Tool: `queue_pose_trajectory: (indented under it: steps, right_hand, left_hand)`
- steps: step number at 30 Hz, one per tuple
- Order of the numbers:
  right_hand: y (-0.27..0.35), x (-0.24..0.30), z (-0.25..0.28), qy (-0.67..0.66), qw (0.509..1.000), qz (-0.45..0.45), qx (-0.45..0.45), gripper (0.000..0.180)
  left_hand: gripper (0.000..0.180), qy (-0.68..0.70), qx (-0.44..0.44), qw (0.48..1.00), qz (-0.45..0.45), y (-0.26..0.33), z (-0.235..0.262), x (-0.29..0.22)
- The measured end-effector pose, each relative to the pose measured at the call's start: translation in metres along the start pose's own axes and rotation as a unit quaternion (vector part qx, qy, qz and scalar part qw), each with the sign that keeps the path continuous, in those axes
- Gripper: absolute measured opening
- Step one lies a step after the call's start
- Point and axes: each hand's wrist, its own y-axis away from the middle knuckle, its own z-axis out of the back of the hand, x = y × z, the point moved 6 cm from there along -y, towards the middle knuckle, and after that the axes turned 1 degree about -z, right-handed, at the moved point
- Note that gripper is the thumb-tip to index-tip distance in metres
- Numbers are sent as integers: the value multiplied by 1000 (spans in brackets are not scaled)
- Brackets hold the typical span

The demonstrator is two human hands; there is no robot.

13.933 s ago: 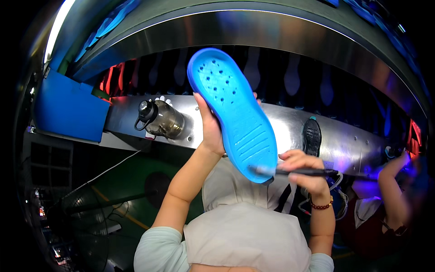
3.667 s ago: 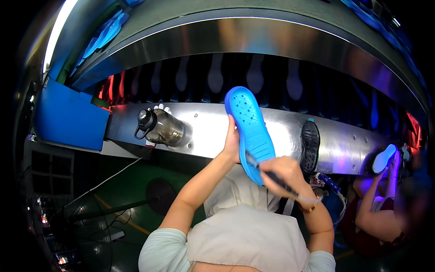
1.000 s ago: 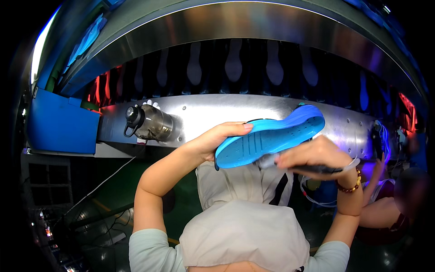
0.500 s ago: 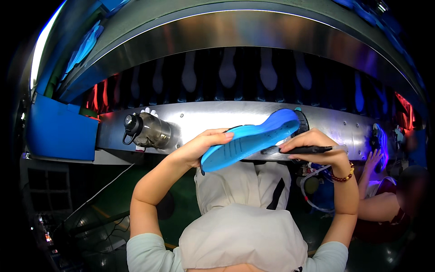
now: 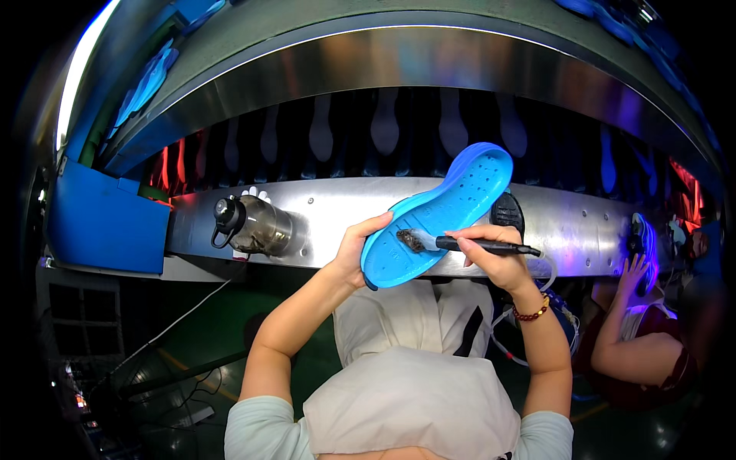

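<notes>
A blue shoe sole [image 5: 466, 184] is held up above the metal ledge, tilted so that its hollow inner face shows, with small holes in the wider end. My left hand [image 5: 359, 244] grips its near left end by the rim, thumb on the edge. Closed round a brush [image 5: 502, 248] with a black handle is my right hand [image 5: 497, 264]. The dark, wet-looking bristles rest on the inner face near the left hand. A clear tube seems to run from the handle's back end. Behind the sole, a black container [image 5: 507, 211] is partly hidden.
On the metal ledge [image 5: 337, 201] a dark clear bottle [image 5: 257, 224] lies on its side at left. Several soles [image 5: 320, 126] stand in the dark gap under the steel rail [image 5: 383, 65]. At right a co-worker's hand [image 5: 632, 270] holds another blue sole [image 5: 646, 245].
The sole has been turned, its far end raised and its inner face opened to view. My right hand moved left, bringing the brush from the sole's side edge onto its inner face.
</notes>
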Motion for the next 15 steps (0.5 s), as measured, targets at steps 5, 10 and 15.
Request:
queue_pose_trajectory:
  steps: [5, 10, 15]
  right_hand:
    - [3, -11, 25, 38, 987, 58, -142, 16]
    - [-13, -34, 61, 76, 955, 36, -284, 23]
    - [-6, -20, -2, 286, 904, 171, -268, 29]
  left_hand:
    - [55, 54, 7, 998, -8, 4, -3, 1]
    - [57, 41, -3, 999, 6, 3, 10, 14]
    - [51, 33, -22, 999, -26, -5, 0, 11]
